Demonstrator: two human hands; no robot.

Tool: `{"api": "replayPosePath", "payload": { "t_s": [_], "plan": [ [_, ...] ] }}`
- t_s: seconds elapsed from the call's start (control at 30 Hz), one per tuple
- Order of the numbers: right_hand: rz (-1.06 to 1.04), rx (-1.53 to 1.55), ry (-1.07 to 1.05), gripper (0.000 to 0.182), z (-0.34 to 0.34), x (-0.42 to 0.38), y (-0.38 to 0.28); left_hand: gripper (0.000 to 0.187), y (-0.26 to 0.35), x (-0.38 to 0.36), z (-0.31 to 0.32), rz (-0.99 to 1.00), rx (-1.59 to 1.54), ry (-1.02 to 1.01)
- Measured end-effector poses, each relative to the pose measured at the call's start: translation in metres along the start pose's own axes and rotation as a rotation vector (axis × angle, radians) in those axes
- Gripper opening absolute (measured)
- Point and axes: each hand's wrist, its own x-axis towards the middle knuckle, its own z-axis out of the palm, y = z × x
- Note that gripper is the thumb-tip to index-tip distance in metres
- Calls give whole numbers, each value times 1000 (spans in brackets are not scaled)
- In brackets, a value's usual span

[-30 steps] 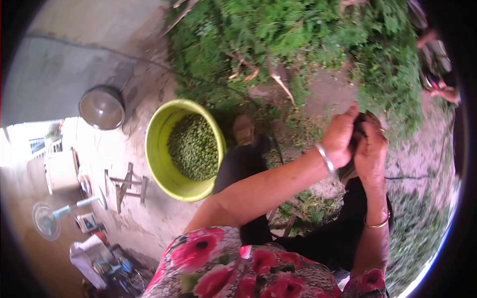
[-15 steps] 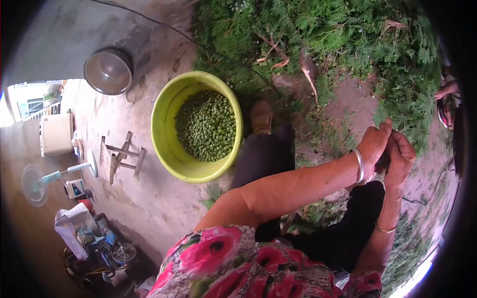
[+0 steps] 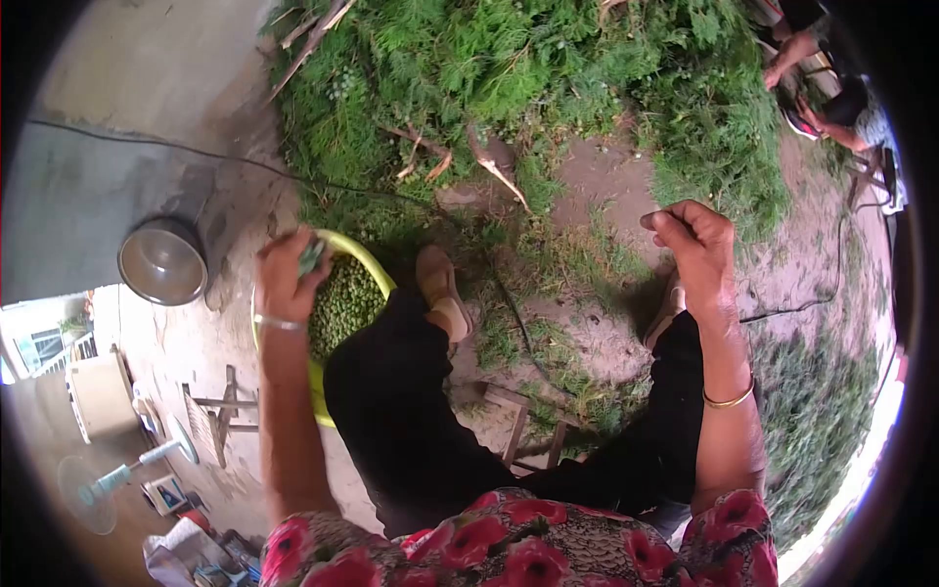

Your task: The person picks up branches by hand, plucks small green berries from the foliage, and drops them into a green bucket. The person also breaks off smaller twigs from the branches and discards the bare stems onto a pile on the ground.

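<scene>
My left hand [image 3: 286, 272], with a silver bangle at the wrist, is over the near-left rim of the yellow-green tub [image 3: 364, 256]. Its fingers are closed around small green berries [image 3: 312, 256]. Many green berries [image 3: 344, 305] lie inside the tub, which my left arm and knee partly cover. My right hand [image 3: 696, 235], above a gold bangle, is raised over the ground on the right. Its thumb and index finger are pinched together, and whatever may be between them is too small to name.
Cut green branches [image 3: 509, 78] lie across the top, with bare sticks among them. A metal bowl [image 3: 162, 261], a wooden stool [image 3: 223, 411] and a fan [image 3: 108, 481] stand left. Another person's hand [image 3: 792, 57] shows at upper right. A cable crosses the ground.
My hands were together at the right; my left hand has moved across to the tub, while my right hand stays at the right. The view has shifted, showing more of the other person.
</scene>
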Motion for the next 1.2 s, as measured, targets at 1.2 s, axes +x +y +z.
{"api": "replayPosePath", "payload": {
  "t_s": [1.2],
  "plan": [
    [89, -260, -197, 10, -16, -15, -10, 59, -145, 253, 214, -87, 1286, -41]
  ]
}}
